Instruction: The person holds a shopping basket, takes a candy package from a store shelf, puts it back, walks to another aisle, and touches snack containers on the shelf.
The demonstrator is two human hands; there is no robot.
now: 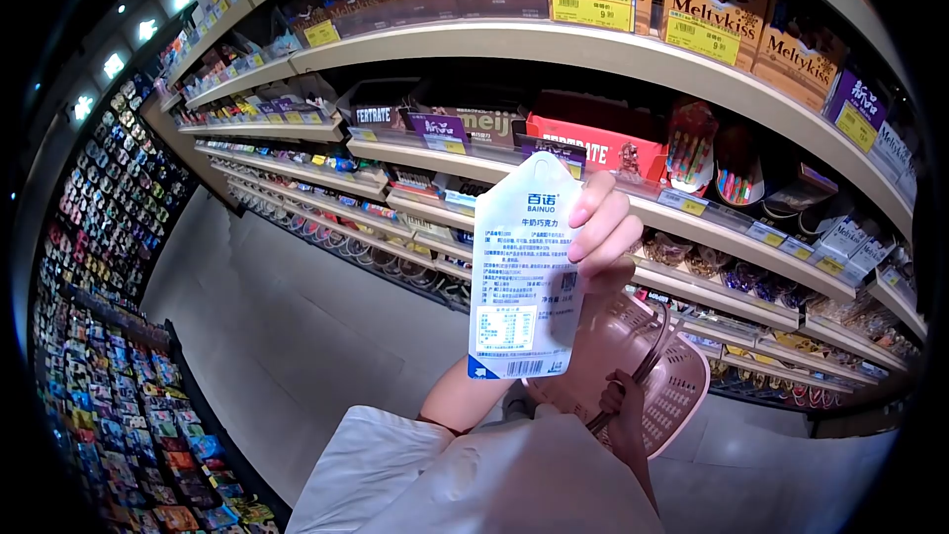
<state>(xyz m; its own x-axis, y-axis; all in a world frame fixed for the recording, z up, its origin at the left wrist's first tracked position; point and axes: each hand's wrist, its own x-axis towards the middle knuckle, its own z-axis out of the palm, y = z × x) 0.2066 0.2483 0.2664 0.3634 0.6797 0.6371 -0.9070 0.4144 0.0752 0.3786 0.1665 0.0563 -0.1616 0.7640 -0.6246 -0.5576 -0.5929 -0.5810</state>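
My left hand (605,227) holds a tall white packet (524,277) upright in front of the shelves, its fingers curled over the right edge. Printed text, a small table and a barcode face me, and a blue strip runs along the lower left corner. The packet hides part of the hand and forearm. Lower down and to the right, my right hand (623,398) is closed around the dark handle of a pink plastic basket (677,386). The basket hangs beside my body, with rows of slots in its wall.
Curved shelves (435,44) with boxed sweets and yellow price tags run across the top and right. Another rack of small colourful packets (129,405) stands at the left. Grey tiled floor (257,307) lies between them.
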